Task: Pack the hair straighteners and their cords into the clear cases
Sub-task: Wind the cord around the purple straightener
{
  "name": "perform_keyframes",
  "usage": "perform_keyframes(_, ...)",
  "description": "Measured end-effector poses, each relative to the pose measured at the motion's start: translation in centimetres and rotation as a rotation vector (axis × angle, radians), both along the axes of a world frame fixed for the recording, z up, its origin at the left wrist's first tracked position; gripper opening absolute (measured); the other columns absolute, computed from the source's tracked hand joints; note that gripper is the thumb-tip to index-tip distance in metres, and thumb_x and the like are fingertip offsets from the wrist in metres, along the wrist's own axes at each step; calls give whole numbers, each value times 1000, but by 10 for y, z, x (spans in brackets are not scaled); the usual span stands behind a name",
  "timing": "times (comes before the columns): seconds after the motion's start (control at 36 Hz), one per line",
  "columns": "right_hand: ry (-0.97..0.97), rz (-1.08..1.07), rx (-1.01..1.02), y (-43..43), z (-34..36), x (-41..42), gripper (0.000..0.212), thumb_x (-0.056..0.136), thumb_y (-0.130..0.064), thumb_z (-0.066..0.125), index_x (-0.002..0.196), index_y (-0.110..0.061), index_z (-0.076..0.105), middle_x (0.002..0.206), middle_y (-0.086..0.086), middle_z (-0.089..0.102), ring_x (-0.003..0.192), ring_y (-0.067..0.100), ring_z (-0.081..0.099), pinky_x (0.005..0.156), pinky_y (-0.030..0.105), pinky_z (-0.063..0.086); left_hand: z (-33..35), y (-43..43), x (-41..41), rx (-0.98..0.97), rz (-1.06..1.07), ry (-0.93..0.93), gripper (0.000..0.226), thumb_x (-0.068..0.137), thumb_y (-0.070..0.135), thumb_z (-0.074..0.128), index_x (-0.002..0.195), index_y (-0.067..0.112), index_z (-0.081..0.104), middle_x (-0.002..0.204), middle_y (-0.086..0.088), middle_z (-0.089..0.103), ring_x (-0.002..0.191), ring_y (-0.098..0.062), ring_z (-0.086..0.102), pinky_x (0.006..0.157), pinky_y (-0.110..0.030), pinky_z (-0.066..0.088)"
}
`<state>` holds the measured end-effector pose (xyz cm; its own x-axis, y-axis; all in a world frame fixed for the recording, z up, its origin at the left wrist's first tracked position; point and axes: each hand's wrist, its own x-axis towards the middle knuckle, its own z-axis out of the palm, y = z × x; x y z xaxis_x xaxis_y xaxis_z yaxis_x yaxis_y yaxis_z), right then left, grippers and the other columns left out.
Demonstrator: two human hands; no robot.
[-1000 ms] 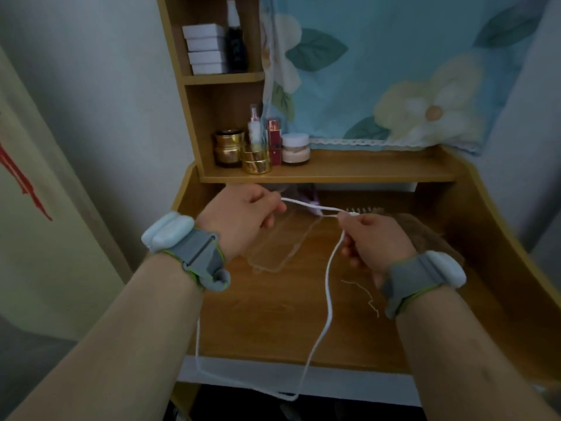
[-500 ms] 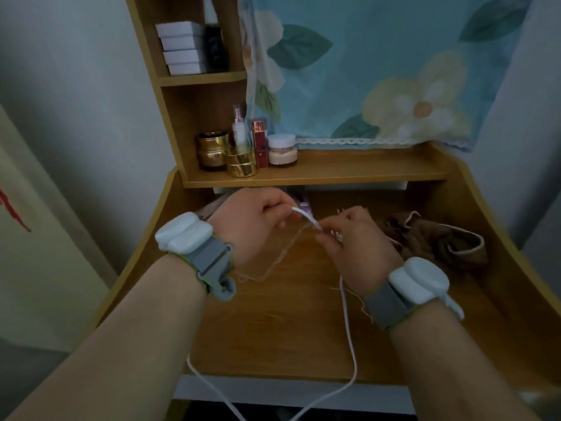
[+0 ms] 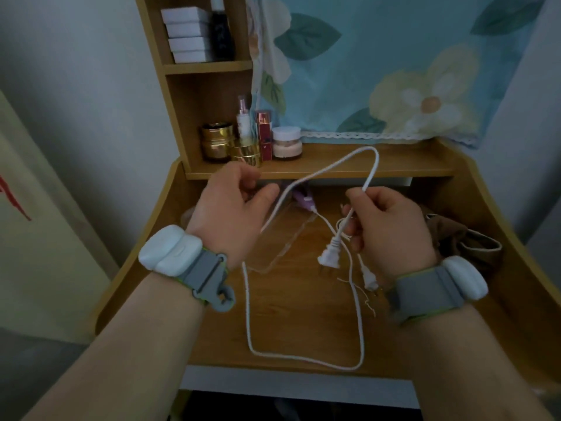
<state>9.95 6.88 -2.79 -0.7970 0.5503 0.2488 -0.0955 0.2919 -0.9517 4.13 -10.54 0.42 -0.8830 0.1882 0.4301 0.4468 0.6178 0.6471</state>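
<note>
1. Left hand (image 3: 230, 214): grip closed on the white cord (image 3: 331, 168).
2. Right hand (image 3: 388, 229): grip closed on the cord above its plug (image 3: 329, 258).
3. Clear case (image 3: 282, 238): flat on the desk (image 3: 291, 314), between the hands; purple straightener (image 3: 303, 202) at its 12 o'clock.

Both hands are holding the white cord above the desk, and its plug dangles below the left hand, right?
Not quite. In the head view the plug dangles below the right hand, not the left hand. Both do hold the white cord above the desk.
</note>
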Motion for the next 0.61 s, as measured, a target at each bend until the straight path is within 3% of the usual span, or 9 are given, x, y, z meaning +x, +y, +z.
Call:
perform_keyframes(0.08,-6,107,-96,-3,-1,4,24,95,-30,53,83,-12,64,53,-2,58,41,12,49,44,23,43,-10,-1,-2,-104,4,-126,43,94,39,52,133,21,47,124,3,56,108,-10,52,83,-21,35)
perform_keyframes(0.19,-28,237,-13,-7,-3,11,21,95,-30,51,92,-15,65,58,2,56,43,10,48,43,19,43,-20,1,0,-204,-30,-194,41,96,35,48,135,22,46,129,3,55,115,-13,52,90,-23,38)
perform_keyframes(0.33,-56,337,54,-8,-5,16,18,97,-24,47,100,-27,65,69,-6,58,46,1,47,43,13,41,-26,6,-1,-204,-82,-178,41,98,31,47,138,27,42,133,5,54,118,-12,52,98,-27,42)
perform_keyframes(0.5,-60,434,53,-9,-6,19,25,98,-18,43,94,-31,65,70,-8,56,49,5,48,47,16,44,-17,23,-11,-164,-101,-65,65,96,24,50,150,33,14,153,7,29,139,-12,30,110,-28,26)
perform_keyframes(0.56,-37,464,43,-9,-5,19,25,98,-18,44,94,-30,65,70,-7,57,51,7,50,48,17,45,-12,28,-14,-155,-177,-45,55,98,22,47,147,32,24,148,7,38,136,-11,35,107,-24,27)
perform_keyframes(0.61,-21,486,21,-9,-4,19,23,97,-18,46,96,-29,66,70,-6,58,52,9,51,49,18,46,-7,30,-15,-107,-233,-80,35,99,23,43,133,28,48,123,9,61,118,-7,52,92,-16,37)
